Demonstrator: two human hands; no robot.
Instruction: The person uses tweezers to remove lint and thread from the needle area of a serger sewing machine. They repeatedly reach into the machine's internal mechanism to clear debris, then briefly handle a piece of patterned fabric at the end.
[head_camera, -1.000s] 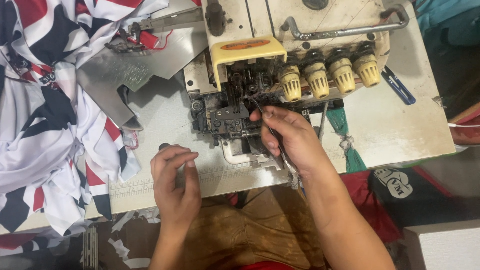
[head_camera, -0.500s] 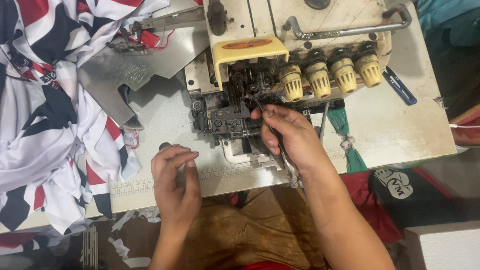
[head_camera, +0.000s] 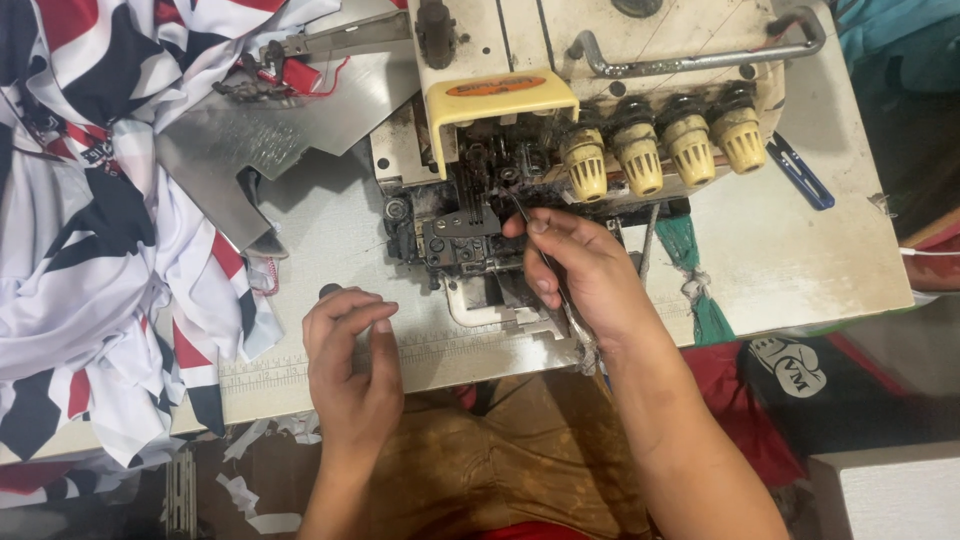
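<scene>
Right hand (head_camera: 585, 275) fingers pinching tweezers (head_camera: 545, 262) at sewing machine (head_camera: 520, 120), orange oval label (head_camera: 495, 87), left hand (head_camera: 352, 365) fingers curled narrow

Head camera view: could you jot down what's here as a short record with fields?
Place: white sewing table
Machine: overlock sewing machine with four yellow knobs
Right hand: holds thin tweezers at the open threading area
Left hand: rests at the table's front edge, fingers curled
Cloth: white, red and navy fabric piled left of the machine
</scene>
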